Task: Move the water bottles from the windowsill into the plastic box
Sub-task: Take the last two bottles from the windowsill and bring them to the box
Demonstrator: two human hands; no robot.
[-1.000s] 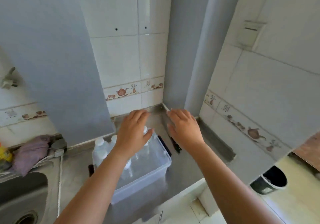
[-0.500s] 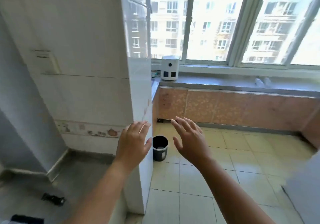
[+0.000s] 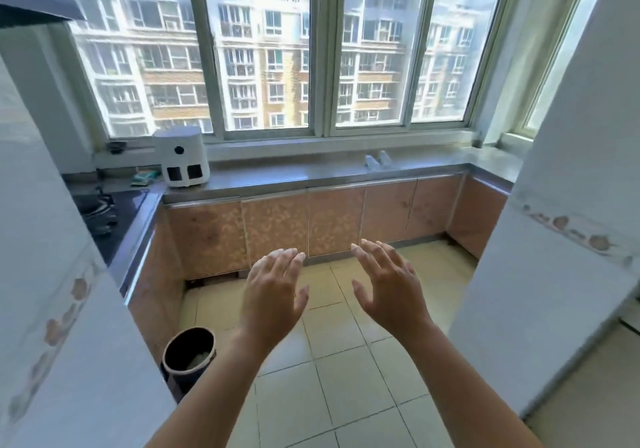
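Observation:
Two small clear water bottles [image 3: 377, 160] stand side by side on the grey windowsill counter [image 3: 311, 174] under the big window, right of centre and far from me. My left hand [image 3: 273, 292] and my right hand [image 3: 388, 285] are raised in front of me over the tiled floor, palms down, fingers spread, holding nothing. Both are well short of the bottles. The plastic box is out of view.
A white appliance [image 3: 181, 155] stands on the counter's left end. A stove top [image 3: 104, 212] lies on the left counter. A dark waste bin [image 3: 188, 354] sits on the floor by the tiled wall corner [image 3: 69, 343]. A white wall [image 3: 554, 257] juts in at right.
The view has swung from the sink corner with the plastic box to the window counter. Both hands left the box empty and stay raised and spread.

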